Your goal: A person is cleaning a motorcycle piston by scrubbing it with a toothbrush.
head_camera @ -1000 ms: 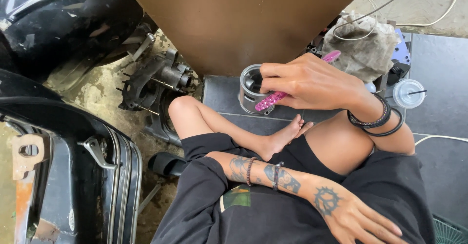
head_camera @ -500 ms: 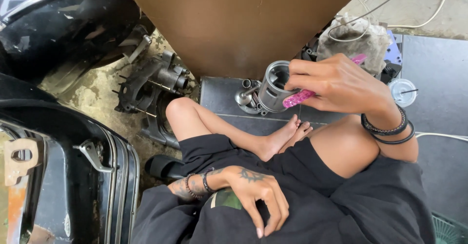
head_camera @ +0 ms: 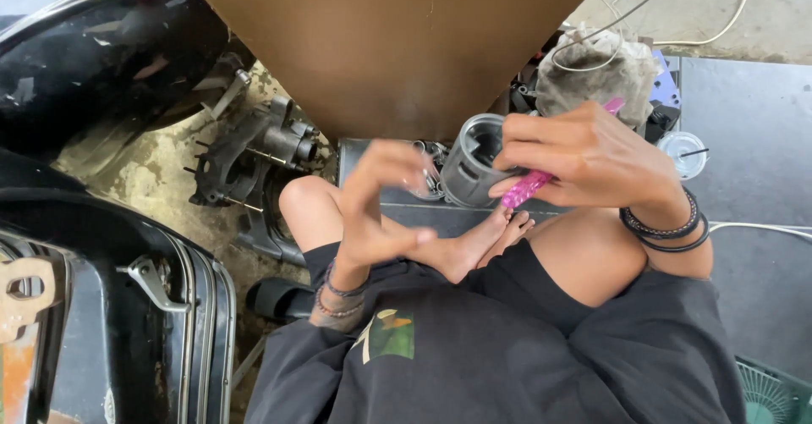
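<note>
Over my crossed legs, my right hand [head_camera: 592,157] grips the grey metal cylinder [head_camera: 474,162] plus a pink tool [head_camera: 526,189], fingers wrapped tight. Left hand [head_camera: 376,200] is blurred, open, holding nothing, just left of the cylinder. I'd steady the cylinder with both hands before working that tool.

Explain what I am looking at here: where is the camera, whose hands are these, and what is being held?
The camera sits on a person's head and looks down at their lap; they sit cross-legged on the ground. The right hand holds a grey metal cylinder and a pink tool in one grip. The left hand is raised, blurred, fingers bent, holding nothing visible. Around them: a dark mat, a grey rag, a clear plastic lid, an engine part and black motorcycle panels.
</note>
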